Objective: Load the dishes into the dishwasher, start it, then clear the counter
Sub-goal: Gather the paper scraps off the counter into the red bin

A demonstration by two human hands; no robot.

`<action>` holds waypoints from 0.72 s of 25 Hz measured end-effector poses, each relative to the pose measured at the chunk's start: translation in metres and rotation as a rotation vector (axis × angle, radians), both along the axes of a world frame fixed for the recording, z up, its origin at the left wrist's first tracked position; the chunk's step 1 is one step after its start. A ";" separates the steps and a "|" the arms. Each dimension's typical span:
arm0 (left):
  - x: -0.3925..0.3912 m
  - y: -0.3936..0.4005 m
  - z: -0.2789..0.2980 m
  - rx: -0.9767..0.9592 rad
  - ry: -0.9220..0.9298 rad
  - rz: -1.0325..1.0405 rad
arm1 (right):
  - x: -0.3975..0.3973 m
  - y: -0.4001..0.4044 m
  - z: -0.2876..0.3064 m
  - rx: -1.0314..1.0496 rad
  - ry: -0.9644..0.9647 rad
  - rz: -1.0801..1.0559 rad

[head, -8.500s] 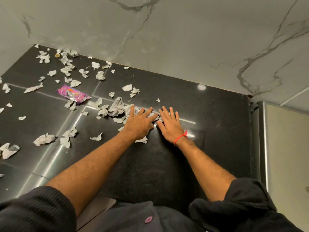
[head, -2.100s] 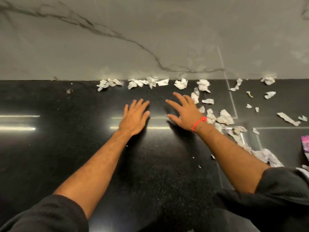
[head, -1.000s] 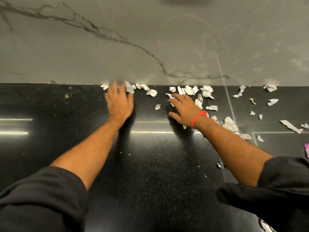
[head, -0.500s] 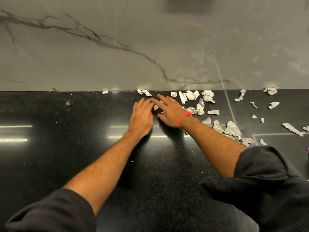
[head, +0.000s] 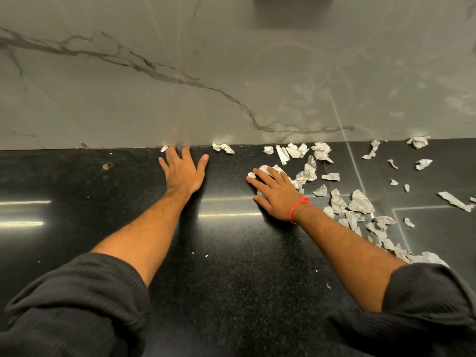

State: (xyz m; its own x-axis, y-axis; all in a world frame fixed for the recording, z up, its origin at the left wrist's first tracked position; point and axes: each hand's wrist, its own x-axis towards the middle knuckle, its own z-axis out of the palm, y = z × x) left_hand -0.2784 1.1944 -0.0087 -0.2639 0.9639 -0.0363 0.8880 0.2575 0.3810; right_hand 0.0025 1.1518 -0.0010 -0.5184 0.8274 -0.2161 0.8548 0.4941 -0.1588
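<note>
Counter (head: 231, 266) clearing abt half done — paper scraps (head: 360, 202) left at 3 o'clock; left hand (head: 184, 173) & right hand (head: 277, 194) flat, fingers straight — grasping nothing.

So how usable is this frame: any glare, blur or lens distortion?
Head view: bright streaks of glare on the black counter, at the left edge and between the hands; left hand fingertips motion-blurred near the wall; right hand and paper scraps sharp; faint ring flare on the wall; wide-angle stretching at the sleeves.
</note>
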 end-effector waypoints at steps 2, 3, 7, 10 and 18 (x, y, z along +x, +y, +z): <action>0.020 -0.012 0.000 0.108 0.012 -0.172 | -0.001 -0.002 0.000 -0.007 0.020 -0.015; 0.027 -0.017 -0.004 0.154 0.032 -0.234 | -0.001 -0.003 -0.002 -0.009 0.028 -0.021; 0.011 -0.011 -0.006 0.075 0.047 0.063 | -0.002 -0.003 -0.001 -0.034 0.036 -0.043; -0.017 0.000 -0.005 -0.084 0.018 0.128 | -0.003 -0.003 -0.001 -0.054 0.051 -0.049; 0.007 -0.004 -0.004 0.221 -0.135 -0.313 | -0.003 -0.003 -0.001 -0.044 0.096 -0.065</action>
State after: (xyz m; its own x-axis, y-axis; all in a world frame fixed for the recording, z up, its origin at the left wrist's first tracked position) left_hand -0.2716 1.1906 -0.0124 0.0363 0.9853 0.1669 0.8485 -0.1186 0.5158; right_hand -0.0007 1.1489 -0.0025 -0.4837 0.8509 -0.2049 0.8647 0.4285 -0.2619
